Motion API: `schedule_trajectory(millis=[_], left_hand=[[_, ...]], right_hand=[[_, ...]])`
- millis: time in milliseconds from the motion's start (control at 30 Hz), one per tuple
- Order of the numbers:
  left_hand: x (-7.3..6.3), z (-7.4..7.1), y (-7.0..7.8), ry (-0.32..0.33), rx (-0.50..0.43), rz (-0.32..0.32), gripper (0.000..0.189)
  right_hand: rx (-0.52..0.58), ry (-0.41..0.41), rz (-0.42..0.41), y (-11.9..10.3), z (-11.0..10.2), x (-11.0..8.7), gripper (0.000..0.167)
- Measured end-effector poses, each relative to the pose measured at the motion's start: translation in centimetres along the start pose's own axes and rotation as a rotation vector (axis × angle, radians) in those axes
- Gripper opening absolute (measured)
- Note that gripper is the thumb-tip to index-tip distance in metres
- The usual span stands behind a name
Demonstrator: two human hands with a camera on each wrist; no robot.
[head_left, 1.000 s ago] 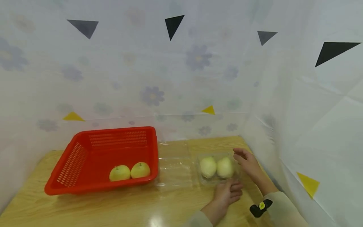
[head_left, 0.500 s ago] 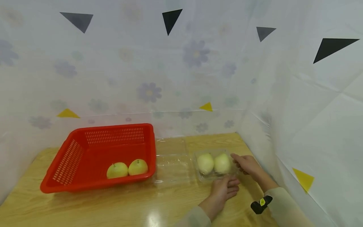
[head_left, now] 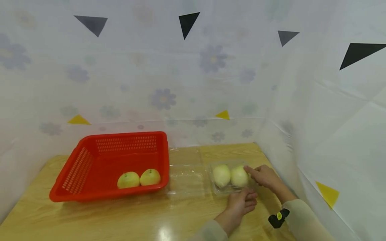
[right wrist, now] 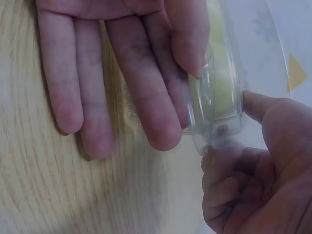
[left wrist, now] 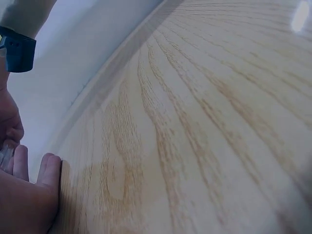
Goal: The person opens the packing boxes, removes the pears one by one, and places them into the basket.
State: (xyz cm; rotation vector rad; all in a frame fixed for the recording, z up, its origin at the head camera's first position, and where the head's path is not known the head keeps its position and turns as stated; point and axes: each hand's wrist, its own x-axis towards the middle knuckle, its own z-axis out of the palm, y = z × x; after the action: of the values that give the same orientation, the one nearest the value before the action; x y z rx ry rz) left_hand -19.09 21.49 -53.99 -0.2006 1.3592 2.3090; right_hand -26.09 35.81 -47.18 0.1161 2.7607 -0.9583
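Note:
A clear plastic box [head_left: 215, 190] with two pale yellow round fruits [head_left: 221, 175] inside sits on the right part of the table, its lid over them. My right hand [head_left: 265, 176] pinches the box's right edge, thumb on top and curled fingers at the rim below; the right wrist view shows this hand [right wrist: 263, 180] close up. At the near side, my left hand [head_left: 238, 206] lies with its fingers straight, and its thumb touches the box's front edge. In the right wrist view, the left hand's fingers [right wrist: 146, 92] point downward beside the box.
A red plastic basket [head_left: 108, 195] stands at the left, with two yellow fruits [head_left: 128, 180] near its front wall. Between basket and box lies an unfolded clear plastic container [head_left: 186, 180]. A white patterned sheet [head_left: 163, 77] hangs behind and at the right of the wooden table [head_left: 120, 221].
My right hand came down from beside the box's far right corner to its right edge and now pinches it. The left hand stayed at the near side. The head view shifted slightly.

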Motion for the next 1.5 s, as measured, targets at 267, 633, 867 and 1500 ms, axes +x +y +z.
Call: schedule_trajectory(millis=[267, 633, 867, 1500], left_hand=[[-0.3, 0.7, -0.4, 0.024, 0.022, 0.024, 0.029], [-0.7, 1.1, -0.9, 0.016, 0.029, 0.009, 0.031], [-0.5, 0.8, -0.4, -0.003, 0.024, 0.014, 0.031], [-0.7, -3.3, 1.6, -0.002, 0.045, -0.023, 0.033]], right_hand=[[0.021, -0.017, 0.022, 1.2, -0.5, 0.1, 0.066], [0.132, -0.031, 0.083, 1.3, -0.7, -0.2, 0.065], [0.111, -0.038, 0.033, -0.1, -0.9, -0.1, 0.066], [-0.051, 0.056, -0.031, 0.5, 0.1, 0.6, 0.065]])
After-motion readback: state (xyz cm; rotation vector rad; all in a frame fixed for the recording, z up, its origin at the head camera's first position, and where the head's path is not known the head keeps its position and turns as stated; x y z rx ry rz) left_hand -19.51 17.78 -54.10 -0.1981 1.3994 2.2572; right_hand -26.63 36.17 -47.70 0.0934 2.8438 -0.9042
